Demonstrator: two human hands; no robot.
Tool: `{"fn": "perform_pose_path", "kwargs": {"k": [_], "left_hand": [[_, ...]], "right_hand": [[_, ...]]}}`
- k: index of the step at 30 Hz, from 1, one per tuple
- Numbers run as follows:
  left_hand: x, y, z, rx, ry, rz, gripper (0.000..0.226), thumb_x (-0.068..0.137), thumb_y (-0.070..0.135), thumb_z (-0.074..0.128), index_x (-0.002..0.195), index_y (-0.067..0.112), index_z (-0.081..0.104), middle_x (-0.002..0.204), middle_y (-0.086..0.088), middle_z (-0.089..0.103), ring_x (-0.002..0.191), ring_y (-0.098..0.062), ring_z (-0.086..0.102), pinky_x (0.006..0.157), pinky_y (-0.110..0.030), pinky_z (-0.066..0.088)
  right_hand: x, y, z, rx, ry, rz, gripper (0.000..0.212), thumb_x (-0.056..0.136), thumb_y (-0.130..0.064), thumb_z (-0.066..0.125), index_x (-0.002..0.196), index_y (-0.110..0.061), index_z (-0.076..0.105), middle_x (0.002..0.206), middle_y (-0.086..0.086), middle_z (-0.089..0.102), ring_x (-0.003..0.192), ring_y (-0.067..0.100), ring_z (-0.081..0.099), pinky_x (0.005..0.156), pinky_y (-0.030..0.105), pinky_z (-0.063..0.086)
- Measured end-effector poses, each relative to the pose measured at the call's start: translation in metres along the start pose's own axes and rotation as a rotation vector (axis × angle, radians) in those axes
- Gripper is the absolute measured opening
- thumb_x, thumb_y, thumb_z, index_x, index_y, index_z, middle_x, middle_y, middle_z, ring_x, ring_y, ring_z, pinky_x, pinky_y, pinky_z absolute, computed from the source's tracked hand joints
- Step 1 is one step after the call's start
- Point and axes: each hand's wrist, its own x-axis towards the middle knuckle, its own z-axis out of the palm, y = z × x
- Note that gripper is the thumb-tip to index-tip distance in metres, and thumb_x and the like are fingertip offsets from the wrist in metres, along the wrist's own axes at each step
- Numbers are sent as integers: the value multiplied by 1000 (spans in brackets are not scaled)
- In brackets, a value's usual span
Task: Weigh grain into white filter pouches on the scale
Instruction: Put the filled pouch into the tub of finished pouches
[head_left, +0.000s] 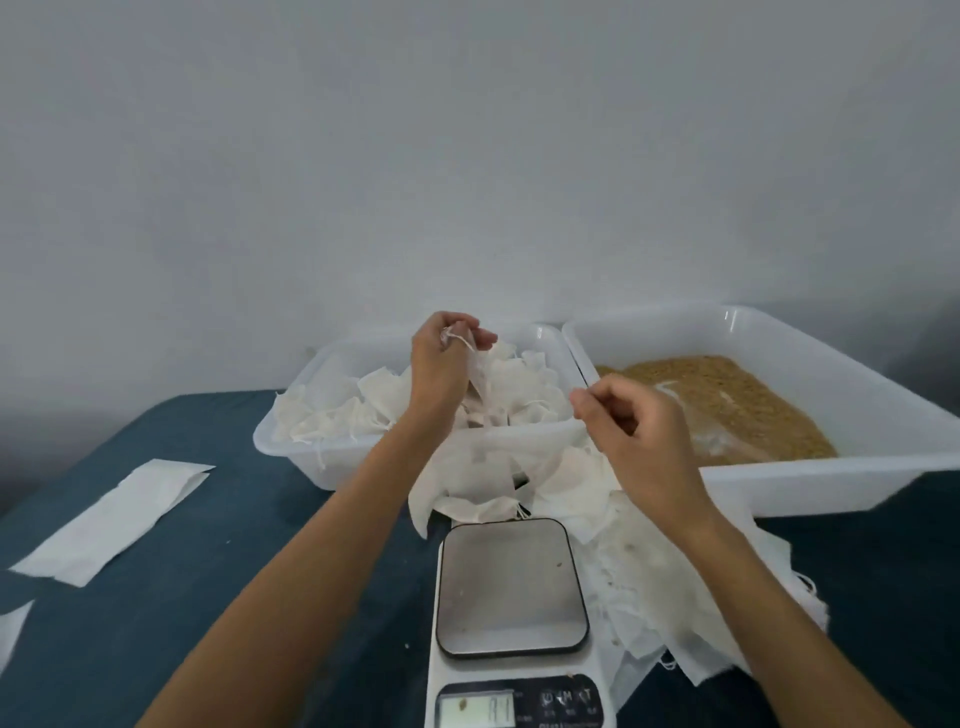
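Note:
My left hand (441, 364) is raised over the left tray and pinches the drawstring of a white filter pouch (485, 387) that hangs below it. My right hand (639, 431), fingers curled, pinches the pouch's other edge near the grain tray's corner. The thin pouch stretches between both hands above the tray rim. Brown grain (727, 395) fills the right tray. The scale (511, 587) stands in front, its steel plate bare except for a few stray grains, its display (475, 709) lit.
A white tray (291, 441) holds several loose pouches; the grain tray (810, 488) sits beside it against the wall. More pouches (654, 582) lie heaped right of the scale. A white paper strip (114, 519) lies on the dark blue tabletop at left.

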Motion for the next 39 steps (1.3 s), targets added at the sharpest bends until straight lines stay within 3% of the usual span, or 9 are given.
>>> {"fn": "perform_pose_path", "kwargs": {"k": [3,8,15,18,22,25,28,34,39], "left_hand": [[18,-15,14,154,-6,-100,27,102,-7,38,99,7,61,94,-14,76,86,-28,68,87,-44,58],[21,-33,11,378,-85,-145,30,98,-11,41,104,1,68,99,-9,71,72,-16,65,51,-10,47],[9,-15,-11,478,-211,-34,33,93,-6,53,120,13,62,117,-4,73,104,-20,64,76,-27,48],[-19,-12,-34,481,-120,137,42,89,-9,56,124,12,62,120,1,69,110,-14,62,85,-18,49],[-71,-33,-75,494,165,345,15,92,17,67,98,29,61,87,16,64,78,-4,60,71,-12,48],[-98,-63,-93,699,80,158,26,91,54,70,91,32,56,74,12,60,68,-5,58,62,-20,43],[-103,-86,-93,841,-64,25,24,96,41,73,89,27,55,75,10,60,72,-14,59,67,-31,45],[-110,-73,-89,441,267,151,22,103,22,67,82,17,64,71,7,62,62,-10,52,58,-13,42],[-122,-42,-64,-177,-53,-44,39,92,38,71,87,0,70,81,-13,65,74,-26,55,70,-38,49]], "right_hand": [[-9,-1,3,86,-2,-1,28,99,-32,63,73,-24,61,52,-8,47,50,11,41,50,25,33],[-9,5,-2,163,26,86,28,100,-26,62,74,-16,61,48,-9,44,47,12,37,50,25,33],[-9,2,-3,203,25,87,29,100,-31,62,75,-18,61,49,-5,49,48,14,43,53,24,38],[-10,2,-3,198,14,89,29,100,-32,62,76,-16,62,49,-3,50,49,14,43,55,26,38],[-11,-3,-2,230,5,74,30,102,-31,59,77,-13,62,50,0,50,48,13,44,54,24,38],[-13,-6,0,237,-7,65,31,103,-29,57,78,-11,62,50,-1,51,47,12,44,53,21,38],[-16,-3,3,229,-36,70,32,102,-33,57,78,-12,62,49,-2,50,47,10,43,53,20,37],[-17,6,8,224,-83,82,30,101,-38,59,80,-18,66,55,-3,56,48,11,46,52,19,38],[-18,6,15,341,-336,268,41,87,-47,73,121,-25,68,109,-10,70,65,15,62,58,28,50]]}}
